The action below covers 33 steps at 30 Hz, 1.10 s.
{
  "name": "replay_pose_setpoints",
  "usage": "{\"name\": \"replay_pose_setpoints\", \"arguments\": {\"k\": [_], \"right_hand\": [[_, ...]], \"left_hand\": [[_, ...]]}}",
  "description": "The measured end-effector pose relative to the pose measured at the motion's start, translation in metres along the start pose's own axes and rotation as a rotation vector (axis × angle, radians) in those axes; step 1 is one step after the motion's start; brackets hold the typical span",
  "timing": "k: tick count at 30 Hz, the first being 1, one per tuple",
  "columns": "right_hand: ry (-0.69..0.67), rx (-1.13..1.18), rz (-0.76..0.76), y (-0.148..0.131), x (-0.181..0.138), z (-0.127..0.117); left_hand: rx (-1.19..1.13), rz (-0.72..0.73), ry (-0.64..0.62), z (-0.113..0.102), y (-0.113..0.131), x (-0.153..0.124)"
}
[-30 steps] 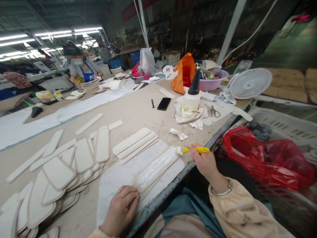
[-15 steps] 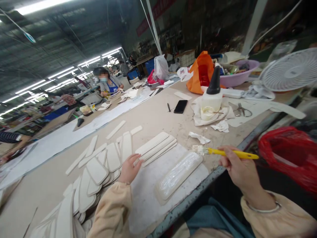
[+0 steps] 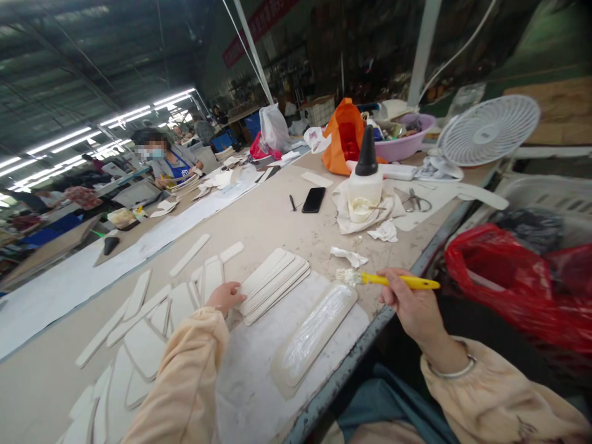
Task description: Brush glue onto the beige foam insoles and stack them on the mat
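My right hand (image 3: 411,305) is closed around the yellow handle of a brush (image 3: 400,281), whose bristles are coated in white paste. Those bristles hover at or rest on the upper end of a long rounded panel (image 3: 314,336); I cannot tell which. A shiny wet layer covers most of the panel, which lies on a white sheet (image 3: 245,370). My left hand (image 3: 226,297) has its fingers stretched out and slightly apart, at the left end of a fanned stack of pale strips (image 3: 275,283). Loose pale pieces (image 3: 143,345) are heaped around and beyond my left forearm.
Farther back are a phone (image 3: 313,200), a white bottle with a black cone top (image 3: 365,179), scissors (image 3: 416,200) and an orange bag (image 3: 343,135). A white fan (image 3: 488,131) and red plastic bag (image 3: 494,259) are at right. A masked co-worker (image 3: 169,160) sits across the table.
The whole view has shifted, moving the scene leftward. My left hand has drawn its spread fingers lower beside the strip stack's end. The brush stays in my right hand near the coated panel.
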State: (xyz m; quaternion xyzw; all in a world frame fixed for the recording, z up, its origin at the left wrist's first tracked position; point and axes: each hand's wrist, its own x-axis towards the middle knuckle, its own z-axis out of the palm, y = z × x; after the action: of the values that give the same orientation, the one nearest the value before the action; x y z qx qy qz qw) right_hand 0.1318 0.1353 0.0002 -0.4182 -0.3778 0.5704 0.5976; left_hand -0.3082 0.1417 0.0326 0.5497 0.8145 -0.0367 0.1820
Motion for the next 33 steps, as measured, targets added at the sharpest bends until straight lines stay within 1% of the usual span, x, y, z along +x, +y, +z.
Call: {"name": "replay_pose_setpoints", "arguments": {"k": [3, 6, 9, 12, 15, 17, 19, 22, 26, 28, 30, 31, 33], "right_hand": [[0.003, -0.001, 0.0, -0.002, 0.0, 0.001], [0.019, -0.025, -0.043, -0.006, 0.0, 0.001], [0.034, -0.067, -0.102, -0.009, 0.0, 0.001], [0.026, -0.101, -0.141, -0.01, -0.001, 0.002], [0.014, -0.114, -0.161, -0.01, -0.002, 0.002], [0.018, -0.111, -0.166, -0.01, -0.002, 0.003], [0.017, -0.106, -0.164, -0.009, -0.003, 0.004], [0.005, -0.109, -0.162, -0.008, -0.004, 0.004], [-0.014, -0.164, -0.211, -0.004, -0.005, 0.002], [-0.013, -0.201, -0.281, -0.002, -0.005, 0.003], [-0.01, -0.204, -0.364, 0.0, -0.006, 0.006], [-0.02, -0.193, -0.391, 0.001, -0.006, 0.008], [-0.075, -0.149, -0.388, 0.005, -0.009, 0.014]], "left_hand": [[0.005, -0.015, 0.035, -0.002, 0.0, 0.003], [0.008, -0.035, 0.136, -0.004, 0.004, -0.002], [-0.017, -0.05, 0.245, -0.006, 0.005, -0.015], [-0.066, -0.116, 0.335, -0.009, -0.002, -0.031], [-0.112, -0.186, 0.395, -0.01, -0.017, -0.048], [-0.122, -0.208, 0.43, -0.01, -0.026, -0.058], [-0.125, -0.199, 0.457, -0.008, -0.031, -0.066], [-0.153, -0.147, 0.504, -0.008, -0.03, -0.074], [-0.248, -0.139, 0.61, -0.007, -0.019, -0.09], [-0.326, -0.123, 0.62, -0.002, -0.007, -0.106], [-0.455, -0.049, 0.581, 0.011, 0.012, -0.127], [-0.557, 0.017, 0.544, 0.019, 0.024, -0.139], [-0.703, 0.126, 0.432, 0.038, 0.051, -0.163]]}}
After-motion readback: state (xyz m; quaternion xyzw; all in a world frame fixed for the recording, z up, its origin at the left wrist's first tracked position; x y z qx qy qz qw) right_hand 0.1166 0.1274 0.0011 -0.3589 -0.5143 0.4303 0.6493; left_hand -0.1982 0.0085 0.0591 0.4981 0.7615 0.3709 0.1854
